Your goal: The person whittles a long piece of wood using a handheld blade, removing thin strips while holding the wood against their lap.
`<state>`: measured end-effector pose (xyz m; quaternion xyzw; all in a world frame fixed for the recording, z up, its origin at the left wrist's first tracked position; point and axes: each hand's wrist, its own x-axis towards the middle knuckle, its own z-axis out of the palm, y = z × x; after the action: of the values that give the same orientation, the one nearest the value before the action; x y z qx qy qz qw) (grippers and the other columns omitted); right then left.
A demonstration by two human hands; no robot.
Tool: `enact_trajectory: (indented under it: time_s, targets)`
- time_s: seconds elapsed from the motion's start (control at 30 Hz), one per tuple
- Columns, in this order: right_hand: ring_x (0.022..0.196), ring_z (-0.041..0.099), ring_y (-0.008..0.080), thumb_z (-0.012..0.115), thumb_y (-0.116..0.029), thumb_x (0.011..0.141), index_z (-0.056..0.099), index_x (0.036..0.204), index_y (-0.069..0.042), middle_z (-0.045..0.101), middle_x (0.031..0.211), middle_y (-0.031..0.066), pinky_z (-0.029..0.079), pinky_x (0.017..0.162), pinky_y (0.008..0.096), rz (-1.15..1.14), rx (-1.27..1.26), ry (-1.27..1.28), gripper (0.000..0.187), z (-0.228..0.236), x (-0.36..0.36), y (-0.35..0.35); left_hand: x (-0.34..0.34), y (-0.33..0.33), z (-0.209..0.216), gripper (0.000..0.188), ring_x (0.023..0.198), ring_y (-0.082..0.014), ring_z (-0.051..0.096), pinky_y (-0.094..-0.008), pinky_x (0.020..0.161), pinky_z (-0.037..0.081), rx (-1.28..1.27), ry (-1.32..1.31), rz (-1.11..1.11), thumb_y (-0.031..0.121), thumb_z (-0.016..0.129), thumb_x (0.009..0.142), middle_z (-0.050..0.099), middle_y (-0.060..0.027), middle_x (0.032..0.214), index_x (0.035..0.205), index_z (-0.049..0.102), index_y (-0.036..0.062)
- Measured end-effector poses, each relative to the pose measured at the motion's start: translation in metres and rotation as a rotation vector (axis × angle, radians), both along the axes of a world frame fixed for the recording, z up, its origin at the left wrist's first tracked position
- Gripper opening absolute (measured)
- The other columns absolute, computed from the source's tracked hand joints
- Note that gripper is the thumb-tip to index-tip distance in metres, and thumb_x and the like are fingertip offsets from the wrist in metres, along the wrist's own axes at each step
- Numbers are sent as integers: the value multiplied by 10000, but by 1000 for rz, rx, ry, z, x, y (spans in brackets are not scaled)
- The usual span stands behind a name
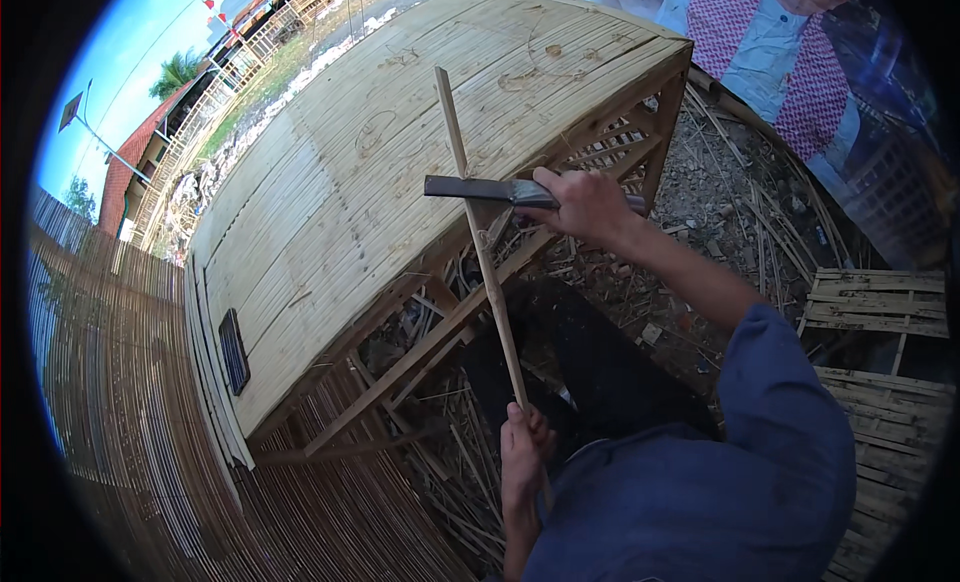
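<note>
A long, narrow bamboo strip [491, 287] slants up from my lap, and its far end reaches over the edge of a bamboo-slat table [400, 112]. Near the lower end of the strip, my left hand [524, 444] is closed around it. My right hand [583, 206] grips the handle of a machete [465, 188] with a broad dark blade. That blade lies crosswise against the strip at the table's near edge. Small curled shavings cling to the strip beside the blade.
A dark, flat rectangular object [234, 352] lies at the table's left end. Bamboo scraps and rubble [700, 192] litter the ground. A split-bamboo panel [880, 422] is at right, a slatted bamboo screen [140, 382] at left. Patterned cloth [755, 62] shows at upper right, partly on a person.
</note>
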<state>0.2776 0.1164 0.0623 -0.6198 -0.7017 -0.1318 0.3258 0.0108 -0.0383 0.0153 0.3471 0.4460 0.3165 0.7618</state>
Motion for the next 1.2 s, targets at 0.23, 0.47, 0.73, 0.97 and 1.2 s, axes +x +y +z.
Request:
enact_trajectory:
  time_s: [0.23,0.47,0.73,0.97,1.2]
  targets:
    - [502,605,246,599,-576,755,540,822,-125,533,579,68,474,434,356,463,-81,-313,461,2,-27,-43,-13,4,-4,467,438,-39,216,-215,409,180,-119,-80,-5,522,286,964,242,73,548,725,362,128]
    - [488,609,262,567,-581,787,555,871,-148,518,545,75,481,419,356,529,-58,-308,441,-14,-22,-48,-20,7,-15,488,420,-44,197,-211,387,169,-237,-217,-86,565,288,946,244,77,530,713,372,144]
    - [477,611,267,543,-463,843,539,822,-135,550,544,112,475,391,378,290,-10,-69,328,-13,-33,-38,-15,16,-4,495,426,-43,191,-212,394,179,-211,-201,-70,573,244,949,219,79,539,709,348,152]
    - [418,555,194,559,-337,799,493,717,-130,436,478,36,442,357,333,385,90,-244,233,-19,-20,-37,-8,1,14,480,441,-46,235,-213,404,205,-146,-26,-67,565,271,948,250,62,553,735,359,144]
    - [486,610,297,547,-479,835,511,814,-114,547,531,120,486,410,390,424,-52,-437,368,-13,1,-39,-16,-18,7,484,446,-47,243,-211,405,208,-152,-1,-99,558,265,953,265,58,566,733,358,137]
